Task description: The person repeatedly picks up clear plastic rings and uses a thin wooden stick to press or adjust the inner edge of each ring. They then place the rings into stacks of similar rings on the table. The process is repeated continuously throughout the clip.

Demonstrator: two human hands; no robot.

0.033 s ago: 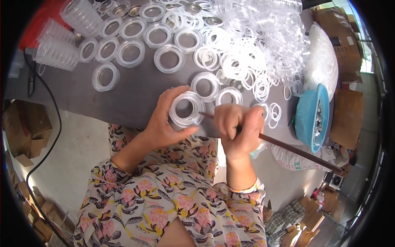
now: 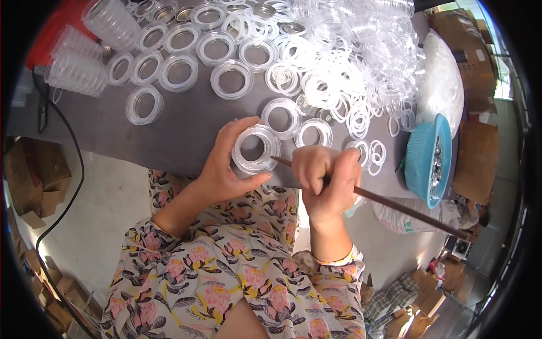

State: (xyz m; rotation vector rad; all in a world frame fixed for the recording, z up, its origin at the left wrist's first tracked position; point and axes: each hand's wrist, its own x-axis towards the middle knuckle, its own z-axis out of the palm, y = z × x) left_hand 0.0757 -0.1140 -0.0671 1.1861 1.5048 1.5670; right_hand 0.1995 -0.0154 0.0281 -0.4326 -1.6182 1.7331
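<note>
Near the table's front edge, my left hand (image 2: 221, 161) curves round the left side of a clear plastic ring (image 2: 241, 164), index finger at its far side and thumb at its near side. My right hand (image 2: 326, 176) grips a long thin brown stick (image 2: 409, 213) in a fist. The stick's pointed end meets the ring's right rim, while its other end reaches out to the lower right. Just beyond lie two similar rings, one behind (image 2: 270, 129) and one to the right (image 2: 327, 140). Past my right knuckles are loose thin white rings (image 2: 377, 161).
More clear rings (image 2: 232, 65) are spread across the grey table (image 2: 183, 121). A big heap of clear plastic rings (image 2: 367, 51) fills the far right. Stacked clear cups (image 2: 76, 73) stand far left. A blue basket (image 2: 416, 164) with shiny metal pieces sits at the right edge. A black cable (image 2: 72, 135) hangs at the left.
The stick and my right hand have shifted very slightly. My left hand and the ring stay in place.
</note>
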